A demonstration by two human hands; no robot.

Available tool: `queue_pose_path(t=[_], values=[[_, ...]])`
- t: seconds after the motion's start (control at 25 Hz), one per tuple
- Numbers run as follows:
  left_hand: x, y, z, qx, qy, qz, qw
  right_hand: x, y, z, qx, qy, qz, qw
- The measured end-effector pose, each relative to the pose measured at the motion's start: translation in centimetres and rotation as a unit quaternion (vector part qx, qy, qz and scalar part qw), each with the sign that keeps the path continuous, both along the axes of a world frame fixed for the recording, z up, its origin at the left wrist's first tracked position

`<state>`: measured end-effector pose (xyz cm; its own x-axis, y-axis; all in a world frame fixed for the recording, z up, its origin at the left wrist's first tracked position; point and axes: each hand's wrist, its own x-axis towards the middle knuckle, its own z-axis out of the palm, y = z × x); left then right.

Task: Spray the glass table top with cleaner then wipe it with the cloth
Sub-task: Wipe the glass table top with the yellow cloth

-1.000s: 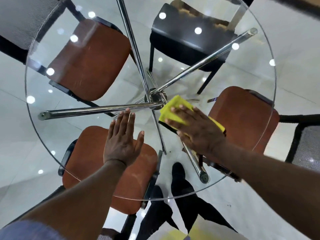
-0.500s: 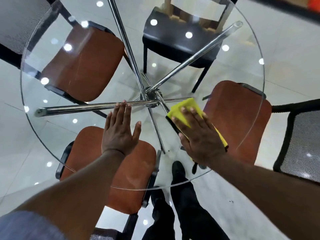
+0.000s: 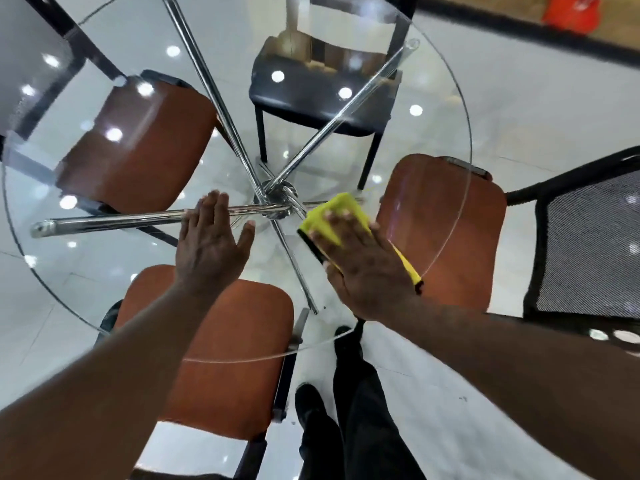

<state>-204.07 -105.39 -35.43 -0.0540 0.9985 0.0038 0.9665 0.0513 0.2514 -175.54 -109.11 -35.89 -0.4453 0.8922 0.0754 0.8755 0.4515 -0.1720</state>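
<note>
The round glass table top (image 3: 104,271) fills most of the view, with chrome legs (image 3: 114,220) crossing beneath it at a central hub. My right hand (image 3: 363,268) presses flat, fingers straight, on a yellow cloth (image 3: 332,213) with a black edge, just right of the hub. Most of the cloth lies hidden under that hand. My left hand (image 3: 211,247) rests flat on the glass left of the hub, fingers extended and together. No spray bottle is in view.
Orange-seated chairs stand under the table at near left (image 3: 225,358), far left (image 3: 138,147) and right (image 3: 446,220). A black chair (image 3: 322,88) is at the far side, a mesh-backed chair (image 3: 588,244) at right. My legs and shoes (image 3: 346,427) stand at the near edge.
My right hand has slid the cloth to the right and slightly nearer, away from the hub. The left hand has stayed flat in nearly the same place. The view has shifted.
</note>
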Motion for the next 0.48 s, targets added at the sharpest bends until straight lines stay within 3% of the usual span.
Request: queue_pose_path(t=[0.08,0.12,0.24,0.36,0.44,0.48], values=[[2.7,-0.3,0.8,0.032,-0.004,-0.03,0.999,2.1,2.6,0.5,-0.001,-0.022,0.124,0.992],[4.1,-0.4,0.6,0.041,-0.011,-0.051,0.998,2.9,4.5,0.4,-0.005,-0.022,0.127,0.992],[7.4,-1.1,-1.1,0.05,-0.005,-0.103,0.993,6.3,8.5,0.0,-0.022,0.006,-0.068,0.997],[7.4,-1.0,-2.2,0.061,0.015,-0.131,0.989,8.0,7.7,-0.4,0.003,0.015,-0.245,0.969],[7.5,-1.0,-2.1,0.046,0.017,-0.127,0.991,5.3,3.9,-0.7,0.032,0.006,-0.322,0.946],[7.5,-0.9,-2.0,0.035,0.014,-0.126,0.991,3.6,1.8,-0.7,0.039,0.012,-0.314,0.948]])
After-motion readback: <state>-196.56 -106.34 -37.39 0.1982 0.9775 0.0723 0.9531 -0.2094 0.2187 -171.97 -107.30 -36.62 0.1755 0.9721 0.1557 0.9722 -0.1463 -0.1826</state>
